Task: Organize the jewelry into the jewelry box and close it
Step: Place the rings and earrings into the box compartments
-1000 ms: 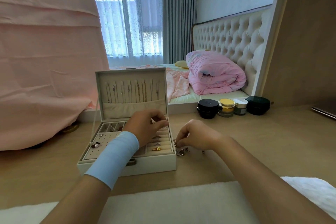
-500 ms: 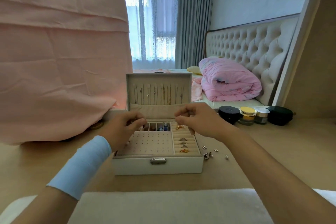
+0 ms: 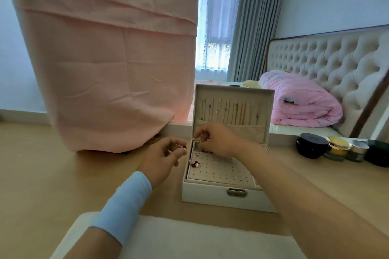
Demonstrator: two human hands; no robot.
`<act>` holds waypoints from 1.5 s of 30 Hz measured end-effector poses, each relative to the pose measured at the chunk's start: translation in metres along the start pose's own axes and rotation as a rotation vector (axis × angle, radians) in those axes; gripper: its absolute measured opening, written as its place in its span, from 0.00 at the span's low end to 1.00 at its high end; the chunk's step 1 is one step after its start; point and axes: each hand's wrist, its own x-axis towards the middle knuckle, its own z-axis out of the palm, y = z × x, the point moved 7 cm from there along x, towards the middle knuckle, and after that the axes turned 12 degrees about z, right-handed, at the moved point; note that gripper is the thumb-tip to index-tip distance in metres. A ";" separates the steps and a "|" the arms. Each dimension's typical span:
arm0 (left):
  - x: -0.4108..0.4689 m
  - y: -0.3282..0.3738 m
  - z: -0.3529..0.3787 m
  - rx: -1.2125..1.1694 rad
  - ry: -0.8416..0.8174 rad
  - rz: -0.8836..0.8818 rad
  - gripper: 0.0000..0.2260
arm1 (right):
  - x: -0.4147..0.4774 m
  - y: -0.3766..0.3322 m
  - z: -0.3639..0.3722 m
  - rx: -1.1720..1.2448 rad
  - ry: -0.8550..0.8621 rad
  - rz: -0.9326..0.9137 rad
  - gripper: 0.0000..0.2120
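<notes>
The white jewelry box (image 3: 210, 197) stands open on the wooden surface, its lid (image 3: 231, 109) upright with several thin necklaces hanging inside. A dark red earring (image 3: 195, 164) sits on the perforated pad (image 3: 221, 172). My left hand (image 3: 164, 160), wearing a light blue wristband, hovers just left of the box and pinches a small dark red earring (image 3: 185, 147). My right hand (image 3: 216, 141) reaches over the box's back left corner and pinches a small silvery piece (image 3: 200, 142). The right forearm hides the ring rolls.
A pink cloth (image 3: 115, 69) hangs over something at the left, down to the surface. Several cosmetic jars (image 3: 313, 147) line the back right. Behind them is a bed with a rolled pink duvet (image 3: 303, 103). A white mat (image 3: 168, 237) lies along the near edge.
The view has swung left. My right hand came from the loose pieces beside the box to its back left corner. My left hand moved off the box to its left side.
</notes>
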 end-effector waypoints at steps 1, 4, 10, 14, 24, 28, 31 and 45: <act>0.000 0.000 0.002 -0.001 -0.004 0.004 0.06 | 0.002 0.000 0.001 -0.020 0.004 -0.003 0.12; 0.001 0.001 0.003 0.000 0.019 0.035 0.07 | 0.006 -0.003 0.002 -0.050 0.006 -0.029 0.12; 0.003 -0.008 0.001 0.028 0.051 0.038 0.11 | 0.008 0.002 -0.002 -0.010 0.026 -0.016 0.15; 0.002 -0.012 0.000 0.028 0.059 0.036 0.11 | 0.008 0.006 -0.006 0.007 0.047 -0.002 0.15; 0.009 -0.013 -0.002 0.028 0.078 0.022 0.09 | 0.002 0.007 -0.013 -0.002 0.019 -0.011 0.09; 0.017 -0.006 -0.005 0.006 0.068 0.028 0.08 | -0.013 0.003 -0.010 -0.067 -0.276 0.013 0.09; 0.032 0.000 -0.006 -0.019 0.077 0.032 0.08 | -0.015 0.003 -0.012 -0.122 -0.326 0.037 0.11; 0.037 -0.035 -0.002 -0.041 0.164 -0.038 0.07 | 0.041 -0.037 0.017 -0.862 -0.090 0.107 0.08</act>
